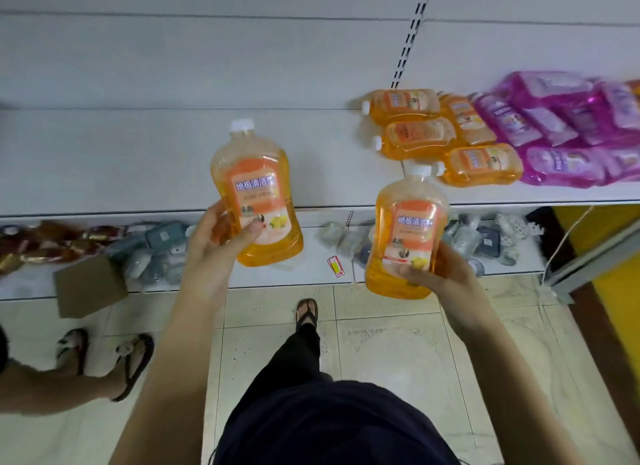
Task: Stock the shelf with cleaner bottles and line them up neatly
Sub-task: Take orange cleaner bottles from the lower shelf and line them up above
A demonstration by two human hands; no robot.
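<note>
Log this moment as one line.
left hand: holds left orange bottle | right hand: holds right orange bottle | shelf: stocked orange bottles beside pink bottles | status: neither shelved yet

Glossy clear plastic orange bottles point(254, 194), matt white shelf point(138, 160), brown cardboard box point(88, 286)

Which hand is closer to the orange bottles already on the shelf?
Right. The right hand, gripping a bottle, is just below the shelved orange bottles; the left hand, gripping a second bottle, is far off to their left.

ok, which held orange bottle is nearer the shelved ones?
The white-capped orange plastic bottle in the right hand; the bottle in the left hand is farther left.
</note>
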